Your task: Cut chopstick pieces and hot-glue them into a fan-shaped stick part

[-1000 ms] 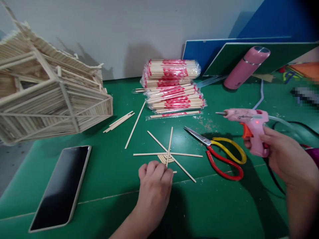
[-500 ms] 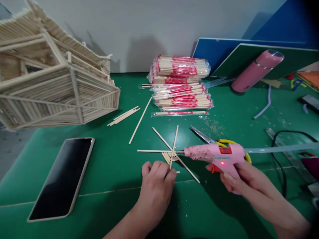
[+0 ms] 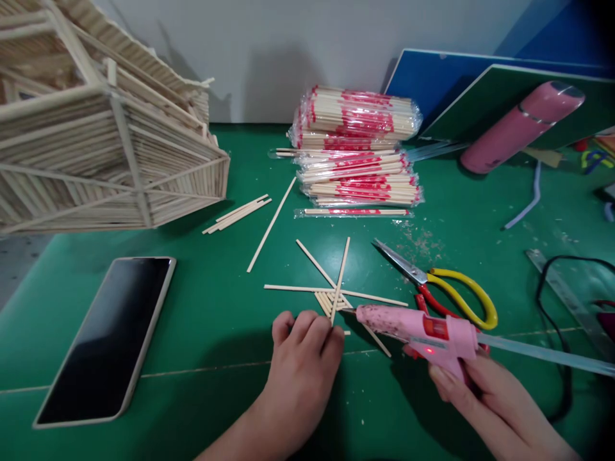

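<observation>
On the green table lie crossed wooden chopsticks (image 3: 288, 288), star-like, with short pieces laid in rows between two of them. My left hand (image 3: 305, 365) is closed at the near end of this frame, fingertips bent down on a stick; the exact grip is hidden behind the knuckles. In my right hand (image 3: 494, 397) is a pink hot glue gun (image 3: 408, 326), its red light on and a clear glue stick (image 3: 542, 352) coming out of its back. The nozzle points left and reaches the sticks just right of the short pieces.
Scissors (image 3: 451, 291) with yellow and red handles lie beyond the glue gun. Loose chopsticks (image 3: 271, 224) and wrapped chopstick packs (image 3: 360, 169) are farther back. A stick-built model (image 3: 177, 153) and a phone (image 3: 106, 339) are at left, a pink flask (image 3: 523, 128) and a ruler (image 3: 567, 294) at right.
The glue gun has shifted down and toward me, its nozzle now lower on the crossed sticks, uncovering the scissors' handles. My left hand stays at the frame. The view has moved slightly.
</observation>
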The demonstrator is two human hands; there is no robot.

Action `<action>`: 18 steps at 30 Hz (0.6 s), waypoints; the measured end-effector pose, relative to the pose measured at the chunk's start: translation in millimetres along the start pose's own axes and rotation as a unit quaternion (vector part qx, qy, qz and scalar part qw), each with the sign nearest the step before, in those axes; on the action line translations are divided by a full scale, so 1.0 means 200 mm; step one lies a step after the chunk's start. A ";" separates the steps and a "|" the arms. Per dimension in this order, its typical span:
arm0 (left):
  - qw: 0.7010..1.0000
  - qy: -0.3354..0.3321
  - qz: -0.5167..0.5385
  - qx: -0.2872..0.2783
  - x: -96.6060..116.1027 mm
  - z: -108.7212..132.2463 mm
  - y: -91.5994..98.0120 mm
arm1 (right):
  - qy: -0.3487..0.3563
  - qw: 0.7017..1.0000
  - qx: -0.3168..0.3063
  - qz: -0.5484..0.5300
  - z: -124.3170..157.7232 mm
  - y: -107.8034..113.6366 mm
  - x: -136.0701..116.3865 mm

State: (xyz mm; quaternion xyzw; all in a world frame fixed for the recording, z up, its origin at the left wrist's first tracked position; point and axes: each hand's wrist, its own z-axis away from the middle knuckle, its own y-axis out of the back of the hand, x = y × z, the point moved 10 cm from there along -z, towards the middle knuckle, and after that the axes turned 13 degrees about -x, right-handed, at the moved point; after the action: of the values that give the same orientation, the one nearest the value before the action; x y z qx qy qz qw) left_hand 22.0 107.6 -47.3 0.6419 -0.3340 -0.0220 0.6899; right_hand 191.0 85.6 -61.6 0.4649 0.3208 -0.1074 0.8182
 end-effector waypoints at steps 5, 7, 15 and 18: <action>1.000 -0.012 -0.013 0.005 0.02 -0.01 0.01 | -0.002 1.000 0.010 -0.002 -0.01 0.02 -0.04; 1.000 -0.012 -0.016 0.004 0.02 -0.01 0.01 | -0.002 1.000 0.005 0.000 -0.01 0.02 -0.06; 1.000 -0.006 -0.030 0.003 0.01 0.00 0.00 | -0.009 1.000 -0.019 0.020 -0.03 -0.01 -0.05; 0.999 -0.012 -0.033 0.007 0.02 -0.01 0.00 | -0.014 1.000 -0.014 0.019 -0.04 -0.01 -0.05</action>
State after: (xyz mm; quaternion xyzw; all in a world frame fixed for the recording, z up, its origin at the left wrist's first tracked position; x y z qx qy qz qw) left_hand 25.7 106.6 -44.7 0.6567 -0.3211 -0.0496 0.6806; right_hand 179.0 89.3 -58.5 0.4576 0.3023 -0.0939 0.8309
